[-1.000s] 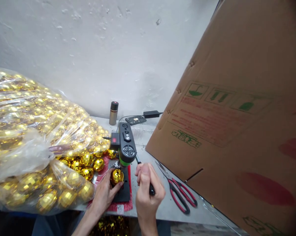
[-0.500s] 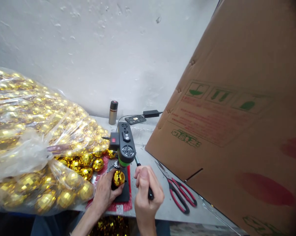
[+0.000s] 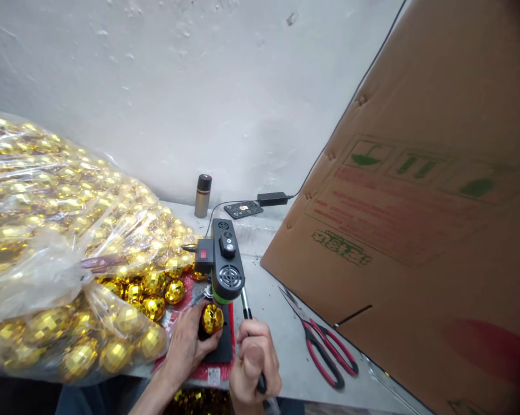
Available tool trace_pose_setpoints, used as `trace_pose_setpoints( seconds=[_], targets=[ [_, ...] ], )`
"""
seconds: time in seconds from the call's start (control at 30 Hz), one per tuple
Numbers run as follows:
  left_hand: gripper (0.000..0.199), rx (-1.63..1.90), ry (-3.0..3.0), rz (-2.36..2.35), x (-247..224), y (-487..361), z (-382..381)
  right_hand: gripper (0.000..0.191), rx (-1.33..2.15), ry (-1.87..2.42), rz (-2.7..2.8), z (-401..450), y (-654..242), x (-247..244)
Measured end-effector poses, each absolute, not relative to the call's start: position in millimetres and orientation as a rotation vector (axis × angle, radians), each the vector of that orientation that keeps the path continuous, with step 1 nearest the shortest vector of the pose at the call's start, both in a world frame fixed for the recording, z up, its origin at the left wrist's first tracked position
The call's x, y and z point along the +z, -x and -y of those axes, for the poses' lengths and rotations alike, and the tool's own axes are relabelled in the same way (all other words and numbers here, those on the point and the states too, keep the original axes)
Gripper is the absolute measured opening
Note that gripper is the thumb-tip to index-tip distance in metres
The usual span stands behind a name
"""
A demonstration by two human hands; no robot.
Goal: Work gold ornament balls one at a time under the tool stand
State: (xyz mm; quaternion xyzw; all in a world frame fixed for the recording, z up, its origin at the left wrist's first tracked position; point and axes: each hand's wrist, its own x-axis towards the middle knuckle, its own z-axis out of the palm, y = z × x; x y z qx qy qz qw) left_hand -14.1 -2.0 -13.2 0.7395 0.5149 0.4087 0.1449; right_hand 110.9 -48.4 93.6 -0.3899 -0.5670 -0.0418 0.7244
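My left hand (image 3: 190,340) is closed around a gold mirrored ball (image 3: 212,319), held low at the front of a small black bench machine (image 3: 228,262) with round vents and a green band. Fingers and the machine head hide part of the ball and whatever sits above it. My right hand (image 3: 256,363) is wrapped round the black handle of a lever (image 3: 246,305), whose metal rod runs up to the machine's right side. Beneath the machine, a black base plate (image 3: 220,351) lies on red wrapping (image 3: 203,374).
A clear plastic bag (image 3: 61,242) of gold balls fills the left, with several loose balls (image 3: 154,308) beside it. Scissors (image 3: 324,346) lie at right, below a large cardboard box (image 3: 393,219). A bottle (image 3: 202,197), a phone (image 3: 243,209) and a power adapter (image 3: 272,199) stand behind.
My right hand has come nearer to me and slightly left, with the lever handle swung lower. My left hand keeps the ball at the machine. The whole view has shifted a little.
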Motion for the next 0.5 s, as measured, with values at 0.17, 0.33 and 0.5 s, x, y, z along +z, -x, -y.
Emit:
trace_pose_setpoints(
  seconds=[0.17, 0.33, 0.5],
  targets=[
    [0.053, 1.176, -2.156, -1.495, -12.6, 14.8, 2.5, 0.032, -0.087, 0.861, 1.218, 48.0, -108.1, 87.7],
    [0.053, 1.183, -2.138, -1.481, -13.1, 13.1, 2.5, 0.033, -0.071, 0.855, 1.195, 47.0, -106.0, 86.5],
    [0.052, 1.156, -2.116, -1.495, -15.1, 10.9, 1.5, 0.034, -0.063, 0.875, 1.192, 48.0, -104.7, 86.0]
  ],
)
